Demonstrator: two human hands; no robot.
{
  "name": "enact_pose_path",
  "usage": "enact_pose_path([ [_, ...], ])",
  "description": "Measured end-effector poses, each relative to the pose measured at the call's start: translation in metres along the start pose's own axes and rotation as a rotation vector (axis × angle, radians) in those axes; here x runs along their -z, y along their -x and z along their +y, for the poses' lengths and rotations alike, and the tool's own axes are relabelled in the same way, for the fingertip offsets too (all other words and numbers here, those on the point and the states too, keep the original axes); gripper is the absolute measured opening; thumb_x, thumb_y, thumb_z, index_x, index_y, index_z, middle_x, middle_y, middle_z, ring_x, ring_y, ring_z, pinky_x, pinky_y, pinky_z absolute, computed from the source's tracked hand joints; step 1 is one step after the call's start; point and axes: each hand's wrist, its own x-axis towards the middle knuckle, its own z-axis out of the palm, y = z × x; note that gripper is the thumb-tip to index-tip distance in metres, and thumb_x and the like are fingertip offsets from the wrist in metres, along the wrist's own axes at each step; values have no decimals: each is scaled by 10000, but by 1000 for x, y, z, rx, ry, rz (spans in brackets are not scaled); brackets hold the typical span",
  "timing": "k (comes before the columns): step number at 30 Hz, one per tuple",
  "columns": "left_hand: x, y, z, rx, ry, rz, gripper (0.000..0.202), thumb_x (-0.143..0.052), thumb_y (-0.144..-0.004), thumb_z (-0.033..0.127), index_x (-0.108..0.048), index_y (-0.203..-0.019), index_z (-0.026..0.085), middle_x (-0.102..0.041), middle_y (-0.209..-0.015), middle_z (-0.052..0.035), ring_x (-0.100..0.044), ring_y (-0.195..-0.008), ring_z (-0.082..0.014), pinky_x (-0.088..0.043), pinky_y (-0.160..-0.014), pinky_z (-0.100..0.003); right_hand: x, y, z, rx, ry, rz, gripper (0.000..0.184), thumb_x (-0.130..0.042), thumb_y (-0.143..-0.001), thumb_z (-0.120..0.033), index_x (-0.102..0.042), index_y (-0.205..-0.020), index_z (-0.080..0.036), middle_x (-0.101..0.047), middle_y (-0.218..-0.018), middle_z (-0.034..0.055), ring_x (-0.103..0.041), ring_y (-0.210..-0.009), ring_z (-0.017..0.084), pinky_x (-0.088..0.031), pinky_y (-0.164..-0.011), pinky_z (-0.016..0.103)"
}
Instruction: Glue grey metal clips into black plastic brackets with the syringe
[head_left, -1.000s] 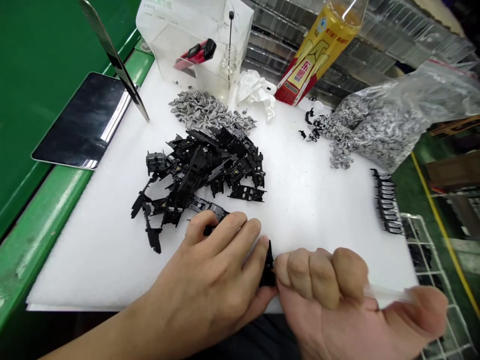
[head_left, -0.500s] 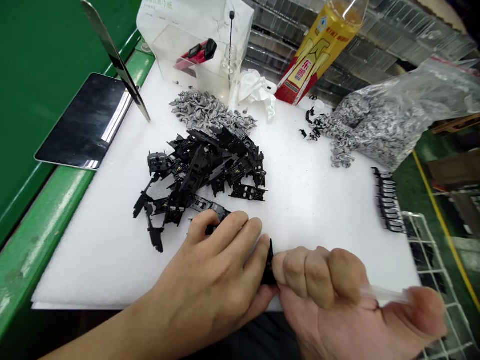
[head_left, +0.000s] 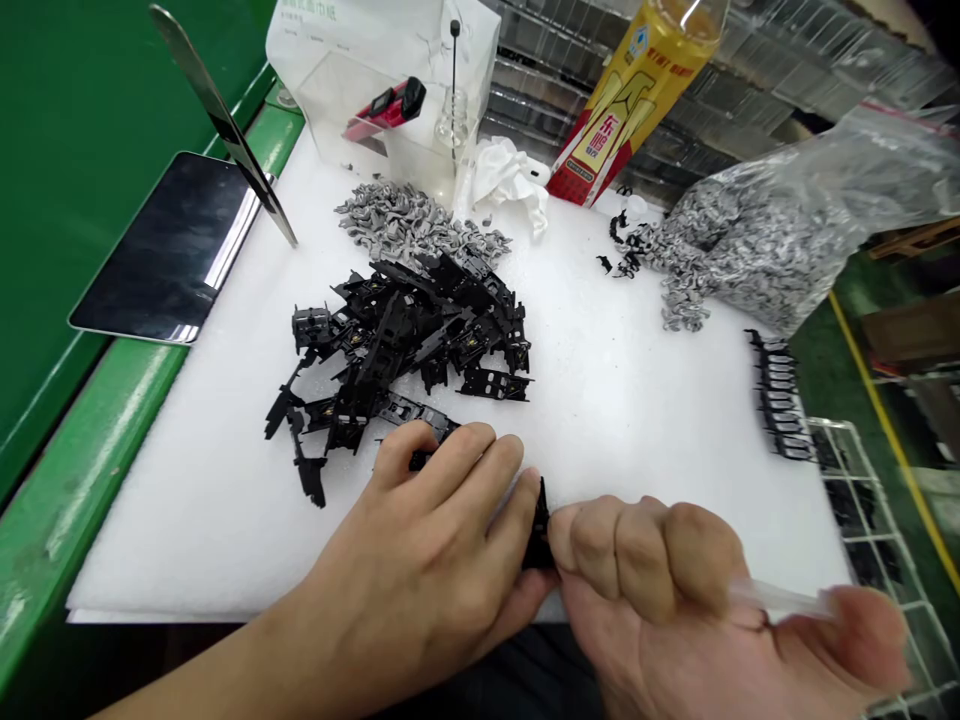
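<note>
Since my left hand (head_left: 420, 530) pinches the black plastic part (head_left: 538, 530) — my right hand (head_left: 660, 590) closed on a clear strip (head_left: 780, 598) — one slip could knock it loose.

Factory assembly workshop, seen at a workstation. Central landmark: a white foam sheet (head_left: 615, 480) laid on a green metal table (head_left: 90, 440). On the sheet, a heap of black plastic parts (head_left: 405, 345) and, behind it, a pile of small grey parts (head_left: 412, 220). Beyond the sheet's far right corner, a plastic bag of the same grey parts (head_left: 780, 230); behind the sheet, stacked metal trays (head_left: 540, 80). Right of the sheet, a wire rack (head_left: 870, 520). Below that side, a green painted floor (head_left: 814, 400) with a yellow marking line (head_left: 892, 450), typical of a factory shop floor.
</note>
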Motion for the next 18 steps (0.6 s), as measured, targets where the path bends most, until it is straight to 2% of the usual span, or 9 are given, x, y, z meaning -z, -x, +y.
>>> enact_pose_path([
  [5,0,0,-2,-33,-18,2,338,-595,-1045,426,-744,-1192,160,-728,-1195,-94,-632,-1169,-296,-367,-938,-491,-6,-1,-3,-35,-65,85,624,-633,-949,-648,-310,-603,-241,-247,-528,-67,-318,-561,153,-335,-613,347],
  [18,0,0,-2,-20,-15,-3,332,-609,-1038,413,-755,-1188,156,-733,-1196,-100,-627,-1155,-296,-364,-923,-494,-5,0,-3,-76,-50,99,639,-695,-895,-627,-290,-581,-246,-273,-507,-61,-364,-575,167,-364,-614,362],
])
